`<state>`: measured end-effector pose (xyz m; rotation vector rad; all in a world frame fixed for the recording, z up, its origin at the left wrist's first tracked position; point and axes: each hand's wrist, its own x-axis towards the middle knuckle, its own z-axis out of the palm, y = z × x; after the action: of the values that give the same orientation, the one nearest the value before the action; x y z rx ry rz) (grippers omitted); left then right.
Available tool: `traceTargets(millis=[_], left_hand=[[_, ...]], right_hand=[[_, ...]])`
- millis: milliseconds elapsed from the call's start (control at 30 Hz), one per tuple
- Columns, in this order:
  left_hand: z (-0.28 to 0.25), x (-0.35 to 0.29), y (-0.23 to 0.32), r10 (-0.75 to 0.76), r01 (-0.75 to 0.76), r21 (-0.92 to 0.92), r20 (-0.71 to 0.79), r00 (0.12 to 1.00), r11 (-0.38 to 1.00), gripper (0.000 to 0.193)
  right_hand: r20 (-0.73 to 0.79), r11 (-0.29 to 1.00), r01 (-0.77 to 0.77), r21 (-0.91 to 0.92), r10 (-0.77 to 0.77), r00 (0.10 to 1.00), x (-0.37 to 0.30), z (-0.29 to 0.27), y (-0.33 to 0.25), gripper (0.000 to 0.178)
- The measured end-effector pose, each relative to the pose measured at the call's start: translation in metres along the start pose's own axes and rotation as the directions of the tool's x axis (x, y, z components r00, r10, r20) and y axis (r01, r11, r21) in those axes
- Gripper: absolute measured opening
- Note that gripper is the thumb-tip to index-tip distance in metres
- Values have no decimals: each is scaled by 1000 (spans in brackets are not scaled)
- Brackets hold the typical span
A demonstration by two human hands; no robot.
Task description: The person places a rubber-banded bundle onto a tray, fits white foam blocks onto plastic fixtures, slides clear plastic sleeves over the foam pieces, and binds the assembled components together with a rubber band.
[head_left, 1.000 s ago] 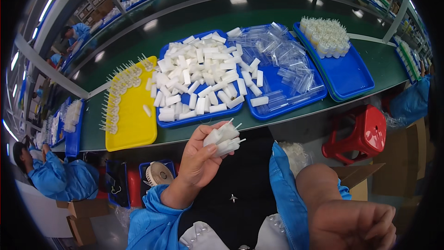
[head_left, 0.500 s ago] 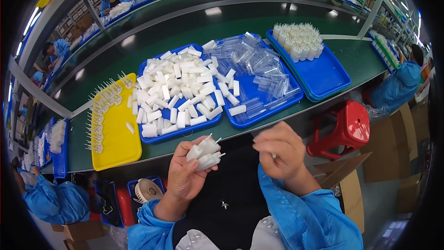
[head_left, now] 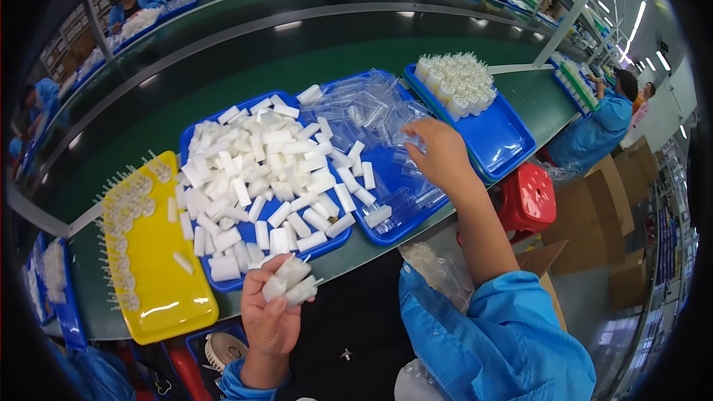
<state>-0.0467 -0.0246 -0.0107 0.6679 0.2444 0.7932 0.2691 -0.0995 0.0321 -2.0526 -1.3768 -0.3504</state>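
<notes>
Pinching stemmed white blocks in left hand, spreading right hand over clear plastic tubes, with white-and-clear cylinders seemingly finished beyond it, loose white oblong blocks remaining beyond the other.

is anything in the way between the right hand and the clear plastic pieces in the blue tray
Nothing visible is. The right hand is over the right side of the blue tray, and clear plastic pieces lie uncovered to its left. Some white blocks sit along the tray's left side, away from the hand.
</notes>
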Motion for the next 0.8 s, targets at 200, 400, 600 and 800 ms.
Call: traceTargets(millis=[200, 400, 600, 800], left_hand=[[-11, 20, -2, 36, -42, 123, 57, 998, 992, 32], [-13, 37, -6, 87, -100, 261, 63, 994, 960, 33], [-6, 48, -8, 48, -75, 306, 95, 994, 949, 36], [-1, 52, -3, 30, -56, 366, 77, 997, 929, 36]], right_hand=[[189, 916, 186, -355, -124, 974, 39, 18, 21, 28], [332, 862, 211, -461, -53, 942, 40, 38, 25, 29], [274, 851, 197, -488, -65, 959, 42, 39, 32, 18], [186, 911, 266, -316, -215, 959, 42, 40, 35, 19]])
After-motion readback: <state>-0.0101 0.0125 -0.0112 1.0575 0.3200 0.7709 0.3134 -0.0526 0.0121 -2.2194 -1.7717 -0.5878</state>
